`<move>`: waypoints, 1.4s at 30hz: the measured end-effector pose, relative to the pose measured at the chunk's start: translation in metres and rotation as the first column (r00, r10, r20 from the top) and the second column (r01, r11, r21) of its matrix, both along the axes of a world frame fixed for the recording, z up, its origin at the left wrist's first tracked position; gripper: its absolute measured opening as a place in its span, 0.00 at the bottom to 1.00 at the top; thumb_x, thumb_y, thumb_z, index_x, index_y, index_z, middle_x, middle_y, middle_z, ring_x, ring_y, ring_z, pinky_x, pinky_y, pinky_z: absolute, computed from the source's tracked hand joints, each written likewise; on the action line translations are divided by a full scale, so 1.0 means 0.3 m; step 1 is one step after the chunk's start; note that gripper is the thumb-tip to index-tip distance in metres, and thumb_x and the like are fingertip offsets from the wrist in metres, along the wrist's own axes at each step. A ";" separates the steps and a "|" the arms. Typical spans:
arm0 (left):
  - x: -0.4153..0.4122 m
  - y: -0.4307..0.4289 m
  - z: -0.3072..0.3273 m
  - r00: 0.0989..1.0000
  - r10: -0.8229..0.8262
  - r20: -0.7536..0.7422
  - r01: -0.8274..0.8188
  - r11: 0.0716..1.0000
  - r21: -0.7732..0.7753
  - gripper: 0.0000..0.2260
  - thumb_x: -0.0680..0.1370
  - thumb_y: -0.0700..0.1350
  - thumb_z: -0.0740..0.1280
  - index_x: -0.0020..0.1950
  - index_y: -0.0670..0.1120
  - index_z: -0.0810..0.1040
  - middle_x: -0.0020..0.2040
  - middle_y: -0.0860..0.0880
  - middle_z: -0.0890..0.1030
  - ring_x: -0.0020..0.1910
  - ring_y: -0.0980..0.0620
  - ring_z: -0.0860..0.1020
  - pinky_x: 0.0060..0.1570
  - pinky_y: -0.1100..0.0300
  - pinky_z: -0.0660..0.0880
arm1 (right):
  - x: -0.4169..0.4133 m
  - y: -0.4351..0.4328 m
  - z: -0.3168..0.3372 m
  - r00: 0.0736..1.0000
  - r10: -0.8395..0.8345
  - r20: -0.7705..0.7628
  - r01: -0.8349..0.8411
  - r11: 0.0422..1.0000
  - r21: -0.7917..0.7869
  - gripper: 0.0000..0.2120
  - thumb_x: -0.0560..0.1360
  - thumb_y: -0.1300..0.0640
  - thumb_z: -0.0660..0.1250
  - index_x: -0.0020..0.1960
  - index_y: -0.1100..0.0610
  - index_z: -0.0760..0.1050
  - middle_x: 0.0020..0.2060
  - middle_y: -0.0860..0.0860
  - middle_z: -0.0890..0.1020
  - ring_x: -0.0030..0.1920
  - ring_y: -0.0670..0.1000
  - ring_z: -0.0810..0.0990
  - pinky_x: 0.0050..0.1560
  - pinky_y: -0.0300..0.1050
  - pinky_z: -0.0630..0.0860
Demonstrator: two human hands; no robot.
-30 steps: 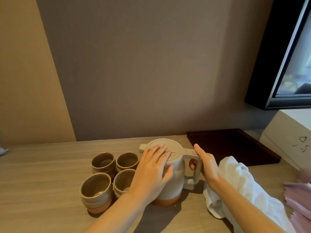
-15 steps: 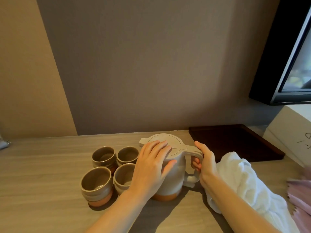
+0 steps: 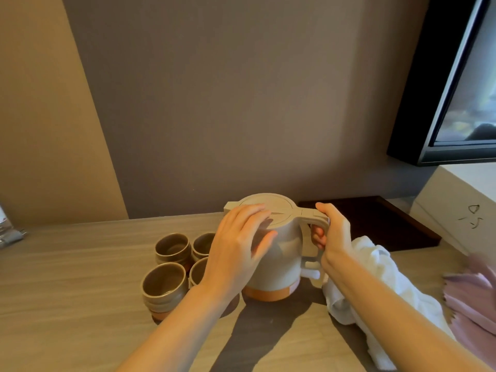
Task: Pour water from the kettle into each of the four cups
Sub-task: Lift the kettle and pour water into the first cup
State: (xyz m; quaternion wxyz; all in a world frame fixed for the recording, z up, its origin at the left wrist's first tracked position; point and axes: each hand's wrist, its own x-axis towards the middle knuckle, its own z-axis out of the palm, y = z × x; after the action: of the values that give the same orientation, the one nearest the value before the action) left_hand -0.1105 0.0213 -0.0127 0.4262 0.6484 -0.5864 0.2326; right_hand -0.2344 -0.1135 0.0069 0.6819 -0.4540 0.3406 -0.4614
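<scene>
Your right hand (image 3: 334, 234) has now closed its fingers around the handle of the kettle (image 3: 273, 253), where a second ago it only reached; your left hand (image 3: 239, 248) rests spread on the body. With the kettle upright beside the four cups (image 3: 171, 264), you look ready to lift.

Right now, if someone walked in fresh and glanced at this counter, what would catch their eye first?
First the beige kettle with an orange base at the middle of the wooden counter, the right hand wrapped around its handle and the left hand resting on its lid and side. Next, four brown ceramic cups clustered just left of it. A white towel lies crumpled to its right.
</scene>
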 end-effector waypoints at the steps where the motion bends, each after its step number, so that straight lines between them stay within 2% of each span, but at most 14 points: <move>1: -0.003 0.015 0.011 1.000 -0.001 -0.027 0.000 1.000 -0.024 0.19 0.79 0.54 0.62 0.66 0.46 0.76 0.65 0.50 0.77 0.67 0.56 0.71 0.65 0.59 0.71 | -0.009 0.009 0.018 1.000 -0.007 0.000 0.007 1.000 -0.003 0.18 0.74 0.51 0.66 0.27 0.55 0.73 0.18 0.47 0.69 0.21 0.45 0.64 0.26 0.38 0.62; 7: 0.010 0.123 0.034 0.993 0.044 -0.113 -0.053 0.996 -0.078 0.18 0.79 0.53 0.62 0.66 0.46 0.75 0.66 0.52 0.74 0.68 0.57 0.69 0.66 0.66 0.67 | -0.065 0.058 0.085 1.000 -0.020 0.003 0.020 1.000 -0.009 0.18 0.74 0.50 0.66 0.28 0.56 0.72 0.18 0.47 0.67 0.20 0.45 0.62 0.24 0.38 0.59; 10: 0.024 0.174 0.010 0.961 0.100 -0.256 -0.119 0.991 -0.062 0.16 0.80 0.50 0.64 0.66 0.48 0.75 0.65 0.55 0.73 0.67 0.61 0.68 0.64 0.70 0.64 | -0.087 0.079 0.101 0.999 -0.035 -0.005 0.035 0.999 -0.014 0.17 0.73 0.50 0.66 0.30 0.58 0.74 0.19 0.48 0.68 0.22 0.46 0.62 0.26 0.39 0.60; 15: 0.050 0.232 -0.091 0.807 0.256 -0.532 -0.282 0.959 0.033 0.12 0.79 0.43 0.66 0.63 0.49 0.75 0.60 0.52 0.76 0.61 0.55 0.73 0.58 0.63 0.69 | -0.112 0.107 0.113 0.998 -0.058 -0.009 0.057 0.998 -0.033 0.15 0.73 0.50 0.67 0.32 0.58 0.76 0.21 0.49 0.69 0.22 0.45 0.63 0.27 0.38 0.61; 19: 0.051 0.233 -0.184 0.661 0.373 -0.651 -0.324 0.925 0.200 0.16 0.76 0.44 0.70 0.63 0.49 0.73 0.59 0.50 0.77 0.61 0.50 0.75 0.57 0.58 0.73 | -0.124 0.114 0.116 0.998 -0.060 -0.012 0.060 0.997 -0.043 0.15 0.73 0.49 0.68 0.32 0.58 0.76 0.21 0.49 0.70 0.23 0.46 0.64 0.28 0.39 0.62; 21: 0.051 0.225 -0.219 0.641 0.442 -0.627 -0.331 0.897 0.294 0.20 0.74 0.46 0.72 0.64 0.50 0.72 0.61 0.50 0.77 0.62 0.49 0.76 0.56 0.56 0.74 | -0.130 0.117 0.113 0.998 -0.067 -0.011 0.067 0.997 -0.041 0.16 0.72 0.49 0.68 0.31 0.57 0.76 0.22 0.50 0.70 0.23 0.46 0.64 0.28 0.39 0.62; 23: 0.049 0.219 -0.237 0.666 0.504 -0.550 -0.354 0.862 0.363 0.25 0.72 0.51 0.74 0.66 0.50 0.70 0.63 0.49 0.76 0.64 0.49 0.74 0.57 0.56 0.75 | -0.135 0.119 0.110 0.998 -0.067 -0.009 0.066 0.997 -0.041 0.16 0.72 0.49 0.69 0.30 0.57 0.76 0.22 0.50 0.70 0.23 0.46 0.64 0.28 0.39 0.62; 26: 0.049 0.209 -0.248 0.731 0.611 -0.304 -0.451 0.767 0.456 0.34 0.70 0.59 0.74 0.70 0.47 0.68 0.69 0.47 0.73 0.72 0.46 0.67 0.64 0.52 0.72 | -0.143 0.119 0.107 0.998 -0.057 -0.011 0.056 0.998 -0.041 0.16 0.72 0.49 0.69 0.29 0.57 0.76 0.22 0.50 0.69 0.23 0.47 0.63 0.29 0.40 0.62; 29: 0.065 0.198 -0.245 0.721 0.674 -0.162 -0.507 0.672 0.540 0.41 0.69 0.66 0.71 0.74 0.46 0.64 0.72 0.47 0.71 0.75 0.44 0.61 0.69 0.50 0.68 | -0.147 0.118 0.105 0.998 -0.054 -0.021 0.053 0.998 -0.030 0.16 0.72 0.48 0.68 0.32 0.58 0.77 0.22 0.50 0.70 0.24 0.47 0.64 0.29 0.39 0.63; 32: 0.088 0.181 -0.242 0.706 0.700 -0.109 -0.515 0.612 0.600 0.46 0.67 0.69 0.69 0.76 0.46 0.60 0.74 0.47 0.68 0.76 0.43 0.58 0.71 0.49 0.66 | -0.152 0.113 0.104 0.998 -0.062 -0.026 0.061 0.998 -0.010 0.16 0.73 0.48 0.68 0.33 0.58 0.77 0.21 0.49 0.72 0.23 0.45 0.65 0.29 0.39 0.64; 35: 0.111 0.169 -0.243 0.700 0.708 -0.093 -0.514 0.590 0.622 0.49 0.65 0.72 0.68 0.77 0.47 0.59 0.74 0.47 0.68 0.76 0.43 0.59 0.71 0.49 0.66 | -0.154 0.107 0.104 0.998 -0.053 -0.021 0.053 0.999 -0.012 0.16 0.73 0.48 0.68 0.33 0.58 0.77 0.22 0.49 0.72 0.22 0.45 0.65 0.28 0.38 0.63; 42: 0.135 0.167 -0.239 0.723 0.688 -0.063 -0.518 0.601 0.609 0.46 0.61 0.75 0.68 0.70 0.48 0.69 0.67 0.49 0.76 0.70 0.46 0.68 0.67 0.50 0.70 | -0.150 0.095 0.095 0.999 -0.033 -0.026 0.033 0.999 -0.033 0.16 0.73 0.48 0.67 0.34 0.58 0.78 0.19 0.47 0.71 0.22 0.45 0.65 0.29 0.39 0.63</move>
State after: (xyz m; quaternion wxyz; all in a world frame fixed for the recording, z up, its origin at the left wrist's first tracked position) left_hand -0.0699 0.0714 -0.0843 0.1962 0.9294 -0.3003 0.0865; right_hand -0.2795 -0.0851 0.0353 0.6622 -0.4653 0.3495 -0.4720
